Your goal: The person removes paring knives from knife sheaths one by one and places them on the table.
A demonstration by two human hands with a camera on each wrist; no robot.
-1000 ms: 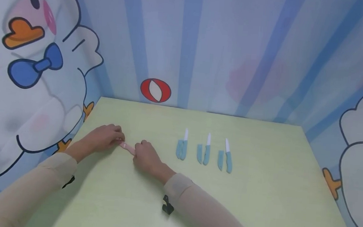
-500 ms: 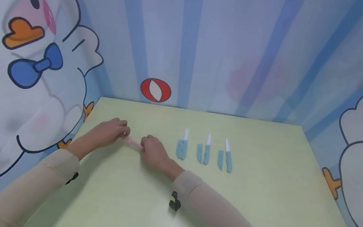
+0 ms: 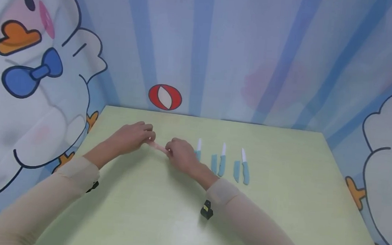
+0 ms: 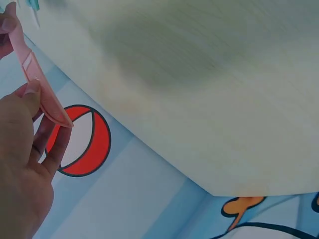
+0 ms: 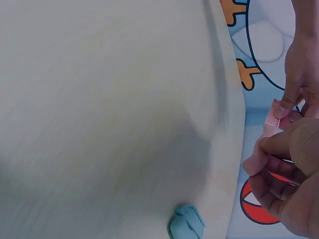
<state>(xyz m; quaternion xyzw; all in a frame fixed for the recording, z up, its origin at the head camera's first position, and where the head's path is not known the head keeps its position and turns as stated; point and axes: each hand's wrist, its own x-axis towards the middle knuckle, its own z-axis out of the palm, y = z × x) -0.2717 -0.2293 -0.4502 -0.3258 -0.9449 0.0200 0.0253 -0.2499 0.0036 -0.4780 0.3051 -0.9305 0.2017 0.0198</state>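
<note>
A pink knife in its pink sheath [image 4: 47,97] is held between both hands, over the left part of the table. My left hand [image 3: 131,137] pinches the sheath between thumb and fingers, as the left wrist view shows. The right hand [image 3: 183,155] grips the pink handle [image 4: 19,40] at the other end. Only a short pale strip shows where handle and sheath meet; the blade is otherwise covered. Just right of the right hand lies a blue-handled knife [image 3: 199,145] with a white blade, its lower part hidden by that hand.
Further right on the pale table [image 3: 278,211] lie two more blue-handled knives, one in the middle [image 3: 222,165] and one at the right [image 3: 245,173]. Each has a blue sheath [image 3: 236,171] at its left. A printed cloth backdrop [image 3: 228,56] rises behind the table's far edge.
Both hands have moved right and farther from the body, carrying the pink knife toward the blue ones. The right hand now covers part of the nearest blue knife. The head view has shifted slightly.
</note>
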